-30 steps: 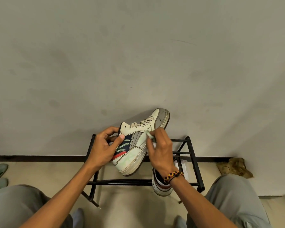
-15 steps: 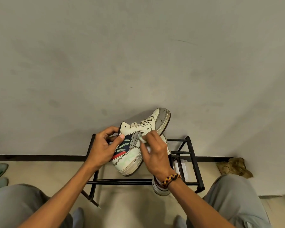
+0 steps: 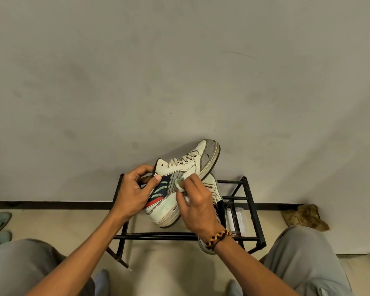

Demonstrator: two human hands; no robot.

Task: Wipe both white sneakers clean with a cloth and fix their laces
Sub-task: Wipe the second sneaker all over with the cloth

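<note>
above the rack [image 3: 252, 201], left hand [image 3: 135, 193] grips sneaker [image 3: 179, 184]; right hand [image 3: 198, 208] presses cloth [image 3: 180, 185].

Raised sneaker [image 3: 186, 174] between both hands, above rack [image 3: 252, 210]; second sneaker [image 3: 214, 189] on rack behind right hand [image 3: 198, 207].

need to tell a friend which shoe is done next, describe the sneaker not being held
Find the black metal shoe rack against the wall. The second white sneaker rests on it, mostly hidden behind the right hand; unlike the held sneaker, no hand grips it.
</note>
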